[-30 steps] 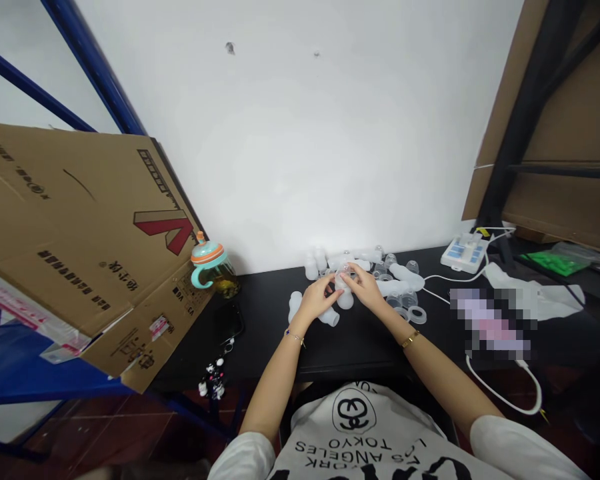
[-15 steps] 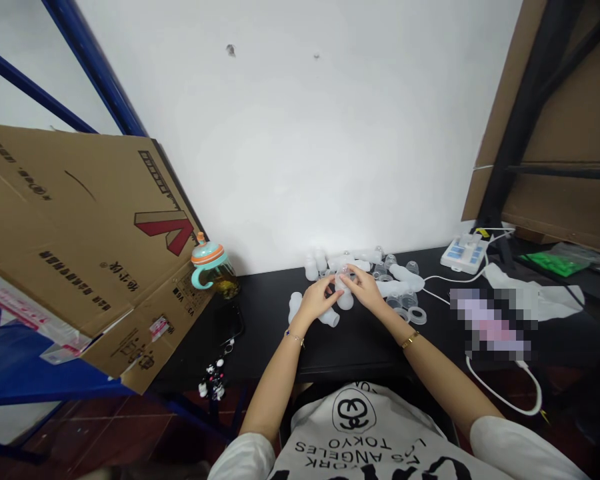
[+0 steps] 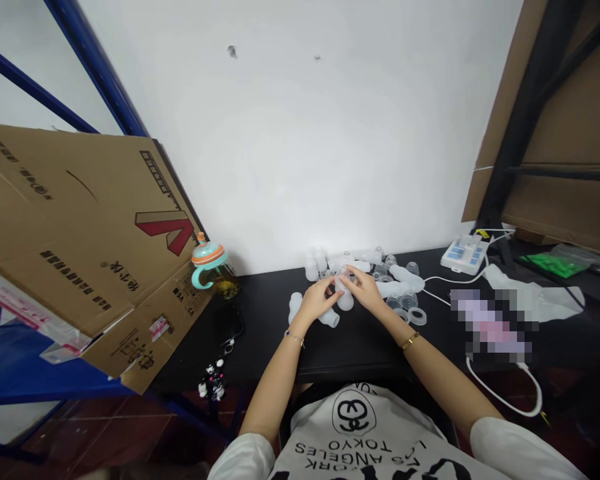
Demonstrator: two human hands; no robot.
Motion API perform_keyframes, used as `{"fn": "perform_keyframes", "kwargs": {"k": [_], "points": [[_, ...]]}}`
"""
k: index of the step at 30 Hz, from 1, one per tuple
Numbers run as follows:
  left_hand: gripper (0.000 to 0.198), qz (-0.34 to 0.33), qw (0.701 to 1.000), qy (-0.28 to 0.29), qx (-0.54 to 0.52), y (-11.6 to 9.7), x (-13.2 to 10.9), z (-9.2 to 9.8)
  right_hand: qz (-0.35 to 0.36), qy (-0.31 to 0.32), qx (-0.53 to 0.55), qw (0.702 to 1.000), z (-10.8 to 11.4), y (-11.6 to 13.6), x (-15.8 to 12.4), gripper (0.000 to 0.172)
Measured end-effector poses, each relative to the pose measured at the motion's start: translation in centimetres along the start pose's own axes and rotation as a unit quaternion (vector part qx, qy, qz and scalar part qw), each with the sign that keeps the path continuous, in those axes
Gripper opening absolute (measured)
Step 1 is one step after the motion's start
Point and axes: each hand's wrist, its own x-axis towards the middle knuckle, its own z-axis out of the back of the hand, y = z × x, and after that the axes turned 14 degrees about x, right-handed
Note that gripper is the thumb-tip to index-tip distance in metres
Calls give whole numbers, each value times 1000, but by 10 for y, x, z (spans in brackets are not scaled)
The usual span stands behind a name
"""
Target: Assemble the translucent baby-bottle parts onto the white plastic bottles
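Both my hands meet over the black table [image 3: 275,333], fingers pinched round a small translucent plastic part [image 3: 345,298]. My left hand [image 3: 318,299] grips it from the left side. From the right, my right hand [image 3: 364,288] closes on its top. A pile of similar clear plastic parts [image 3: 375,267] lies just behind and to the right of my hands, with a clear ring [image 3: 417,315] at its near edge. Two more white parts [image 3: 295,303] lie left of my left hand.
A large cardboard box [image 3: 80,233] tilts over the table's left end on a blue rack. A teal sippy cup [image 3: 213,270] and a black phone [image 3: 229,322] sit beside it. At right lie a white device [image 3: 464,252] with cables, white cloth and green packets.
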Motion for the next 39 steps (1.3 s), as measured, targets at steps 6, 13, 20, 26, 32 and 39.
{"fn": "perform_keyframes", "kwargs": {"k": [6,13,20,26,32,39], "points": [[42,-3,1000,3,-1,0,0,0,1,-2,3,1000,0,2,-1,58],[41,-8,1000,7,4,-2,0,2,-6,-4,-1,1000,0,1,0,59],[43,-8,1000,7,3,0,0,0,-15,-4,-6,1000,0,0,0,59],[44,-3,1000,6,5,0,0,-1,-21,-2,-7,1000,0,3,0,61],[45,14,1000,-25,1,0,1,0,-28,-1,-6,1000,0,3,0,60],[42,10,999,-37,-10,-1,1,1,-35,7,8,999,0,4,0,63]]}}
